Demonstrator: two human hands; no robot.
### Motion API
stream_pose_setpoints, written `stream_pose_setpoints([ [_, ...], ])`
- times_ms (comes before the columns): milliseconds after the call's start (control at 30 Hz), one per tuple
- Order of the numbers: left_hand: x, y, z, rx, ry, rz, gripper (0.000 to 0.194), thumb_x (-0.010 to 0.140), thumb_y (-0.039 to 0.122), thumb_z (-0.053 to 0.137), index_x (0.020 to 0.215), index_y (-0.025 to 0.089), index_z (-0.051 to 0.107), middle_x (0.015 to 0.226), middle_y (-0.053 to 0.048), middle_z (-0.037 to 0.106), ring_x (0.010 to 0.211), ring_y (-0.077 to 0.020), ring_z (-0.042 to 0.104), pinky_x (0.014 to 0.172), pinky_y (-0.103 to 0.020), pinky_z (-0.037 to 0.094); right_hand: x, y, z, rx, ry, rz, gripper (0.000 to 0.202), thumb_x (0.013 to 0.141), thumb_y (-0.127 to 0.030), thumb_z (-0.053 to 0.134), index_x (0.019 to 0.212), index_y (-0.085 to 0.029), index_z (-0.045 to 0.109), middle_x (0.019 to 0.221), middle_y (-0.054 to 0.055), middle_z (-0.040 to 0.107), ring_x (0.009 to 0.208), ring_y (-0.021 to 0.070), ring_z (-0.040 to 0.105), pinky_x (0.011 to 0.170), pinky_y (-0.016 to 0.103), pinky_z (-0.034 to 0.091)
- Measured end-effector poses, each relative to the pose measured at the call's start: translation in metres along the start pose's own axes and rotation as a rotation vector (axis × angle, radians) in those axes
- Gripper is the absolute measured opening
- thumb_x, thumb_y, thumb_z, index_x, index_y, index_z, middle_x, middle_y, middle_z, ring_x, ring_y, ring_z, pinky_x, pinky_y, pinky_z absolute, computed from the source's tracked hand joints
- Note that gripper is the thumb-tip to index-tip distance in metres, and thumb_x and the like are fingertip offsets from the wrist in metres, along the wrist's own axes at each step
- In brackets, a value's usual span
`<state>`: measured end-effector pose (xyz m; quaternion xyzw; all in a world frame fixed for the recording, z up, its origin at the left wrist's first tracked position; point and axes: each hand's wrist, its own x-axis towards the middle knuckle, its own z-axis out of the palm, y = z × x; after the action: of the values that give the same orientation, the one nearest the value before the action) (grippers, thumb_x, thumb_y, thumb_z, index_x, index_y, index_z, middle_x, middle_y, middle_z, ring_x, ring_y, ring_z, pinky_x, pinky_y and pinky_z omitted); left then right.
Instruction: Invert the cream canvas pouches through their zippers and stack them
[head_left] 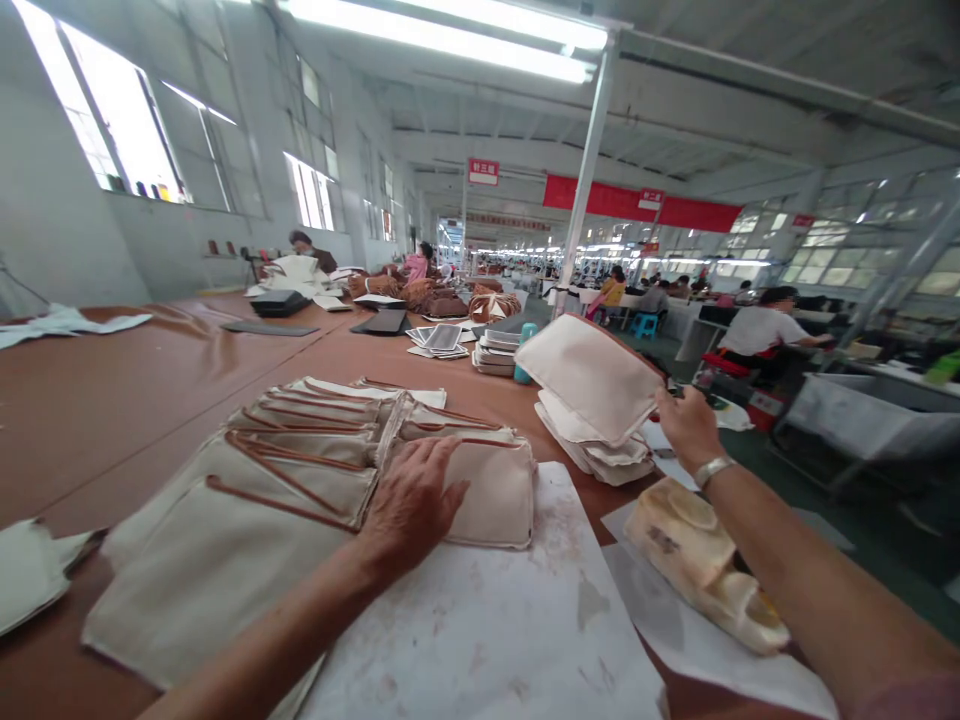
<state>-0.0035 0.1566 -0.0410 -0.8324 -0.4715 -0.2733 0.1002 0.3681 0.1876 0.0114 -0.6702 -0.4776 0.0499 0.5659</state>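
My left hand lies flat, fingers extended, on a pile of beige fabric panels with brown strips along their edges. Beside it, more beige panels overlap in a row, and loose brown strips cross them. On the right, my right hand pinches the corner of a beige panel and holds it tilted above a stack of similar panels. A paper sheet with brown stains is spread below my left hand.
A yellowed, crumpled plastic-looking container sits near my right forearm. A teal bottle and stacked panels stand behind. Dark panels and brown bundles lie farther back on the brown-covered table. People sit at work across the hall.
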Motion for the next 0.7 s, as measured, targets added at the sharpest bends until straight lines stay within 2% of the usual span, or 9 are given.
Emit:
stream_pose_setpoints([
  [100, 0.042, -0.010, 0.057, 0.023, -0.090, 0.010, 0.046, 0.085, 0.025, 0.065, 0.128, 0.014, 0.053, 0.123, -0.012, 0.061, 0.117, -0.0272, 0.052, 0.103, -0.038, 0.040, -0.035, 0.028, 0.024, -0.011, -0.050, -0.003, 0.041, 0.086, -0.034, 0.063, 0.121, -0.012, 0.060, 0.128, 0.019, 0.059, 0.119, 0.0333, 0.054, 0.101, 0.051, 0.041],
  [167, 0.065, -0.011, 0.089, 0.040, -0.137, 0.013, 0.044, 0.084, 0.026, 0.068, 0.124, 0.014, 0.056, 0.119, -0.013, 0.062, 0.114, -0.0277, 0.054, 0.100, -0.040, 0.042, -0.078, 0.043, 0.044, 0.017, -0.168, -0.014, 0.042, 0.082, -0.036, 0.063, 0.117, -0.013, 0.064, 0.121, 0.017, 0.065, 0.110, 0.0330, 0.060, 0.097, 0.049, 0.046],
  [233, 0.081, -0.009, 0.112, 0.062, -0.190, 0.016, 0.031, 0.087, 0.030, 0.066, 0.113, 0.014, 0.061, 0.112, -0.011, 0.063, 0.107, -0.0265, 0.057, 0.093, -0.042, 0.045, -0.121, 0.053, 0.060, 0.069, -0.295, -0.003, 0.037, 0.083, -0.039, 0.062, 0.110, -0.015, 0.069, 0.106, 0.013, 0.072, 0.098, 0.0301, 0.067, 0.086, 0.044, 0.054],
  [300, 0.086, -0.005, 0.125, 0.078, -0.234, 0.042, 0.020, 0.091, 0.031, 0.061, 0.101, 0.014, 0.064, 0.106, -0.008, 0.063, 0.102, -0.0243, 0.058, 0.089, -0.042, 0.047, -0.152, 0.059, 0.068, 0.123, -0.367, 0.024, 0.036, 0.084, -0.041, 0.061, 0.108, -0.015, 0.069, 0.102, 0.012, 0.073, 0.092, 0.0277, 0.070, 0.077, 0.039, 0.059],
  [367, 0.082, -0.001, 0.128, 0.085, -0.257, 0.094, 0.016, 0.095, 0.027, 0.054, 0.095, 0.015, 0.064, 0.103, -0.007, 0.062, 0.101, -0.0238, 0.057, 0.088, -0.041, 0.046, -0.165, 0.063, 0.066, 0.165, -0.375, 0.063, 0.038, 0.088, -0.044, 0.057, 0.111, -0.015, 0.066, 0.107, 0.013, 0.072, 0.090, 0.0263, 0.071, 0.074, 0.037, 0.060],
  [467, 0.062, 0.001, 0.120, 0.086, -0.280, 0.160, 0.018, 0.096, 0.016, 0.046, 0.093, 0.016, 0.064, 0.099, -0.010, 0.062, 0.098, -0.0251, 0.056, 0.084, -0.039, 0.044, -0.157, 0.067, 0.054, 0.204, -0.331, 0.109, 0.040, 0.093, -0.047, 0.050, 0.115, -0.015, 0.062, 0.115, 0.015, 0.069, 0.093, 0.0265, 0.070, 0.073, 0.037, 0.061],
  [567, 0.041, -0.002, 0.105, 0.089, -0.294, 0.170, 0.022, 0.091, 0.006, 0.042, 0.091, 0.014, 0.063, 0.093, -0.011, 0.062, 0.086, -0.0251, 0.057, 0.078, -0.039, 0.044, -0.144, 0.067, 0.048, 0.219, -0.315, 0.115, 0.040, 0.092, -0.048, 0.053, 0.112, -0.015, 0.062, 0.114, 0.016, 0.070, 0.092, 0.0275, 0.070, 0.069, 0.037, 0.061],
  [700, 0.017, -0.003, 0.077, 0.057, -0.263, 0.178, 0.021, 0.088, 0.004, 0.041, 0.089, 0.013, 0.060, 0.094, -0.013, 0.061, 0.087, -0.0257, 0.056, 0.082, -0.041, 0.043, -0.145, 0.055, 0.046, 0.224, -0.338, 0.067, 0.039, 0.092, -0.046, 0.053, 0.112, -0.014, 0.063, 0.111, 0.016, 0.071, 0.088, 0.0274, 0.071, 0.066, 0.037, 0.061],
])
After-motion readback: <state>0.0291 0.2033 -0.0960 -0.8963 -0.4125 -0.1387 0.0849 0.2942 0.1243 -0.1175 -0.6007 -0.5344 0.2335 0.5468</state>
